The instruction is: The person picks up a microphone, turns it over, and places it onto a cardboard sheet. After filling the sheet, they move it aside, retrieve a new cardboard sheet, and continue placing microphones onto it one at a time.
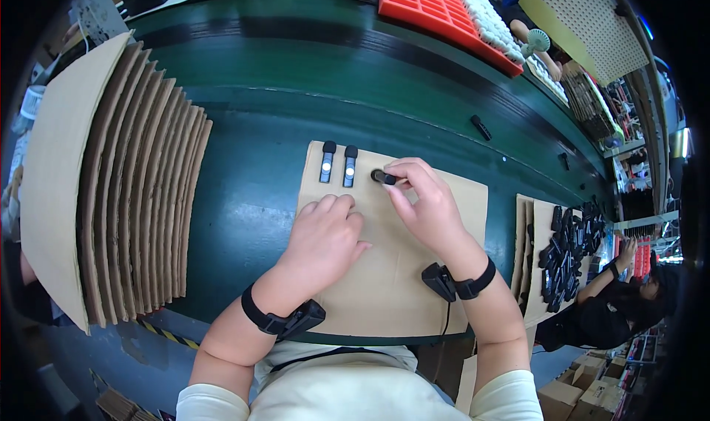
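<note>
A flat brown cardboard sheet (399, 295) lies before me on the green work surface. Near its far left edge, two small black clip-on microphones (326, 163) with dark foam tops lie side by side, a pale round spot on each. To their right, my right hand (430, 208) pinches another small black microphone (381, 176) between thumb and fingertips, low over the sheet. The fingers hide part of it. My left hand (323, 232) is palm down on the cardboard, just below the two microphones, fingers stretched and holding nothing. Both wrists wear black straps with small devices.
A tall row of cardboard sheets (140, 192) stands at the left. At the right, a pile of black microphones (566, 254) lies on cardboard. Loose black pieces (481, 127) lie farther back, below a red tray (429, 10). A co-worker (606, 302) is at far right.
</note>
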`<state>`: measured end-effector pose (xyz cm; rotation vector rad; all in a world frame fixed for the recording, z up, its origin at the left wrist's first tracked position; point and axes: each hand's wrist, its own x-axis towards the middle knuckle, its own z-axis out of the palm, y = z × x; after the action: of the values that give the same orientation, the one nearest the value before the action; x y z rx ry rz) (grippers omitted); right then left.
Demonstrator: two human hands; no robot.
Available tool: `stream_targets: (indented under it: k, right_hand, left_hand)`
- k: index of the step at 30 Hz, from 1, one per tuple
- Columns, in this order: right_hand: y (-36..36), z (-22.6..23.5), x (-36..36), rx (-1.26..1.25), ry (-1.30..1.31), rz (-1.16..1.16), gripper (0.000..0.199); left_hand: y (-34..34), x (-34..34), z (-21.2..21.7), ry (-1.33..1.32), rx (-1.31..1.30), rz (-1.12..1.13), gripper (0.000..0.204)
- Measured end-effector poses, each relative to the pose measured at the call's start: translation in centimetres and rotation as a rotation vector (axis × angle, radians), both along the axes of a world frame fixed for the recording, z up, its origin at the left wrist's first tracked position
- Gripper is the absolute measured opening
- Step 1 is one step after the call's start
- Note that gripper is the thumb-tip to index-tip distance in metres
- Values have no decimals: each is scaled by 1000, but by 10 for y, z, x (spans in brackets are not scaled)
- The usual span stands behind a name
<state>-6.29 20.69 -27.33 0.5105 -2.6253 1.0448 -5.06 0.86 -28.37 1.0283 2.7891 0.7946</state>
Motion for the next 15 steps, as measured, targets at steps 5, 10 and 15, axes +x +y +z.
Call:
stream_targets:
  k: [5,10,15]
  right_hand:
    - [-7,-17,2,245,147,80,27]
    - [-11,-15,10,284,56,83,27]
    - [-8,-22,0,286,62,61,26]
  left_hand:
    - [-2,0,-1,8,-28,-28,33]
    - [-3,0,-2,16,-23,-21,34]
    - [-3,0,-1,17,-24,-27,35]
